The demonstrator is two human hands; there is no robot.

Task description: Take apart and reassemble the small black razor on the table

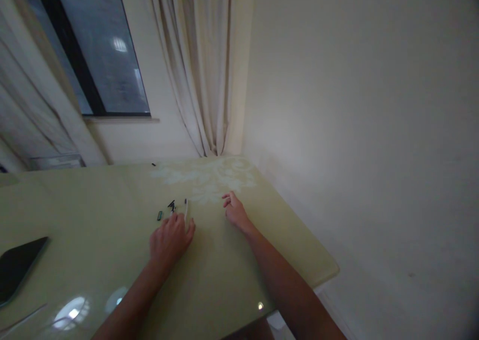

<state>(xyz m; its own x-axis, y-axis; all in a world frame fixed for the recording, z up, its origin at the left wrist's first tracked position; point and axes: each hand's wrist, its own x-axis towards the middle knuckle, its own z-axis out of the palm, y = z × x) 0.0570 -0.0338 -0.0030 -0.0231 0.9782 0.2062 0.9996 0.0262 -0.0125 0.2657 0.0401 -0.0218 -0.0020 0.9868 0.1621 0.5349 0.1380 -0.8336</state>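
Observation:
My left hand point(170, 237) is over the table, back upward, fingers bent forward and the thumb spread to the right. Just beyond its fingertips lies a small black piece point(171, 204) with a pale part at its near end; whether the fingers touch it is unclear. A white toothbrush-like stick point(186, 209) with a dark tip points away from me, its near end running down between finger and thumb. Left of these lies a small dark green-and-black rectangle point(159, 215). My right hand point(235, 211) hovers to the right, fingers loosely curled and apart, with nothing visible in it.
The glossy pale-green table point(101, 220) has a white floral pattern near its far corner. A black flat object point(20, 267) lies at the left. One small dark bit point(153, 165) sits by the far edge. A wall point(355, 130) borders the right side; curtains point(198, 65) hang behind.

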